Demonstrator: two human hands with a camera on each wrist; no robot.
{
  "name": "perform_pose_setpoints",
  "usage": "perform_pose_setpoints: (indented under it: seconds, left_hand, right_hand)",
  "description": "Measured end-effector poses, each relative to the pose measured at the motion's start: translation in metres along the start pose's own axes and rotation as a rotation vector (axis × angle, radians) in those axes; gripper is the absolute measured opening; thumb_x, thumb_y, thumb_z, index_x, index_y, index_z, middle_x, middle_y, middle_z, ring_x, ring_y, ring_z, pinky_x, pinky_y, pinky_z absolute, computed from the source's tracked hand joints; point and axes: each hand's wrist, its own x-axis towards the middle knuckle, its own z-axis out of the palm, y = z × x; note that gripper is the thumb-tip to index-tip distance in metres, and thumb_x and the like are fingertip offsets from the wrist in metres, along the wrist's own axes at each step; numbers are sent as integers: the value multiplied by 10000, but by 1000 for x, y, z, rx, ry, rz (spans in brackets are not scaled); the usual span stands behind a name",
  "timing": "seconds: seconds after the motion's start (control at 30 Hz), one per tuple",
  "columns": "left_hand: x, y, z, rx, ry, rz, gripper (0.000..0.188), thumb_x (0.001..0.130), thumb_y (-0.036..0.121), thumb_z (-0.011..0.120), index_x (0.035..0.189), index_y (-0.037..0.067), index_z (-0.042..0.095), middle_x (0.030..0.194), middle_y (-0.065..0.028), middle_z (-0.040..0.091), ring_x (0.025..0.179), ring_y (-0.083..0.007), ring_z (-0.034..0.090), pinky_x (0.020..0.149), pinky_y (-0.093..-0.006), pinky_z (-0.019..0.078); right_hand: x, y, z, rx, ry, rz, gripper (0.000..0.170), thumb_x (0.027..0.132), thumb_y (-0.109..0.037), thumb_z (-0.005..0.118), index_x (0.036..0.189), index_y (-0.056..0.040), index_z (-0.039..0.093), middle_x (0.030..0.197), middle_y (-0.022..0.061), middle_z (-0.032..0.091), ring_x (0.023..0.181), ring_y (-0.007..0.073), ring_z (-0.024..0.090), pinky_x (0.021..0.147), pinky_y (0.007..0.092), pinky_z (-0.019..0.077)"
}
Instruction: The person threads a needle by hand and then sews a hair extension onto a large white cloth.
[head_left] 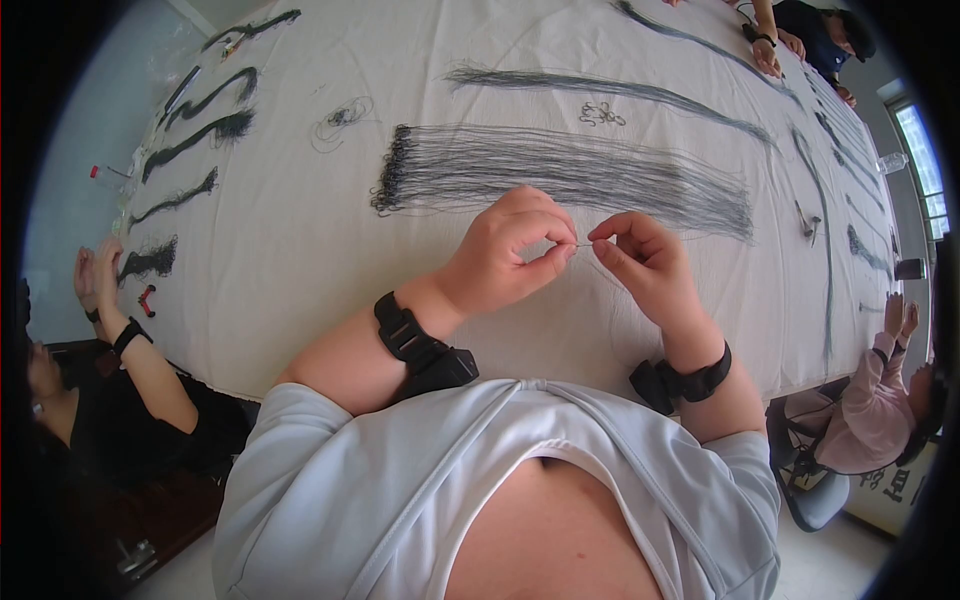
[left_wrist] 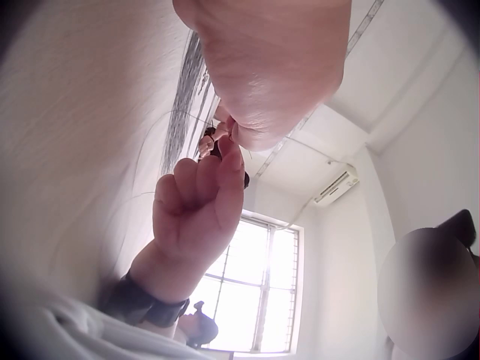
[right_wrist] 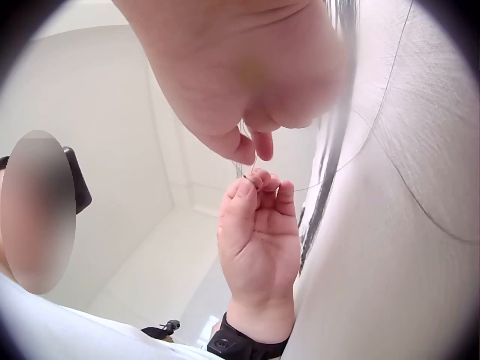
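Both hands are raised over the near side of the cloth, fingertips close together. The left hand [head_left: 512, 250] pinches a thin dark strand [head_left: 584, 244] between thumb and index finger. Facing it, the right hand [head_left: 655, 268] pinches the same strand a short way along. In the left wrist view the strand [left_wrist: 154, 124] loops out beside the fingers. The right wrist view shows a long loose strand [right_wrist: 386, 94] curving over the cloth. Just beyond the hands lies a wide bundle of dark strands [head_left: 560, 175], knotted at its left end.
Thinner dark bundles [head_left: 620, 92] lie farther back on the white cloth [head_left: 300, 250], with a small pile of hooks or loops [head_left: 602, 114] and a loose coil [head_left: 345, 118]. More bundles [head_left: 200, 142] lie at left. Other people sit at both sides and the far right.
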Motion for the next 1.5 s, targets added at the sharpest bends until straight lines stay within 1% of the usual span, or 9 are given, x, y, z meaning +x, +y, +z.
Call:
perform_pose_setpoints:
  seconds: [0.07,0.4,0.5,0.6,0.7,1.07,1.27,1.37,1.5]
  left_hand:
    - [0,0,0,-3,1,-14,100,746,-28,648,806,46,618,876,-59,626,853,-203,573,746,-309,467]
    - [-1,2,0,9,28,-47,81,769,10,654,827,60,627,1092,-95,616,992,-241,576,853,-331,454]
    - [-2,-1,4,21,15,-19,80,742,33,662,800,69,619,999,-65,636,936,-239,581,811,-339,470]
    - [-3,-3,4,-19,-37,-82,72,737,34,664,790,63,624,899,-61,647,870,-233,591,780,-339,468]
    - [-3,-3,3,0,-68,-59,92,747,-21,649,813,41,630,847,-64,641,817,-206,606,738,-307,478]
    - [-6,-3,4,-28,-33,-108,98,754,-32,641,828,32,633,844,-64,637,798,-194,605,712,-290,481]
    - [-7,-6,3,-67,23,-127,77,779,-23,633,836,28,625,847,-65,638,802,-176,602,718,-283,475]
    - [-7,-6,3,-69,82,-155,51,804,-13,621,839,25,617,855,-65,637,808,-158,599,726,-274,471]
    - [-8,-8,4,-94,131,-183,25,828,-3,611,840,19,610,871,-65,634,811,-143,594,737,-265,467]
  right_hand:
    - [1,9,0,70,41,-36,74,849,-63,644,894,-12,615,582,-87,434,522,-8,321,461,187,234]
    - [0,5,3,-80,129,8,61,868,-66,623,888,-10,612,593,-76,466,540,-2,361,468,185,276]
    - [-1,-2,5,-105,131,23,62,865,-71,627,887,-14,614,588,-76,461,539,0,355,468,188,275]
    - [0,-1,6,-118,115,29,61,860,-72,632,881,-17,616,584,-76,455,534,0,349,467,189,271]
    - [0,0,5,-118,92,35,59,850,-72,638,877,-22,622,576,-78,441,525,1,337,463,192,260]
    - [-4,-10,4,-235,43,14,65,797,-74,686,850,-40,669,520,-86,377,491,10,293,444,213,225]
    - [-2,-4,1,-200,127,-26,52,803,-47,672,853,-40,664,519,-75,384,491,4,309,444,205,244]
    - [0,-2,-3,-211,132,-22,59,799,-39,675,856,-45,664,583,-50,450,527,20,362,465,203,301]
    - [6,7,-2,-240,174,-260,72,787,-45,691,853,-53,665,721,-14,535,640,57,477,551,202,402]
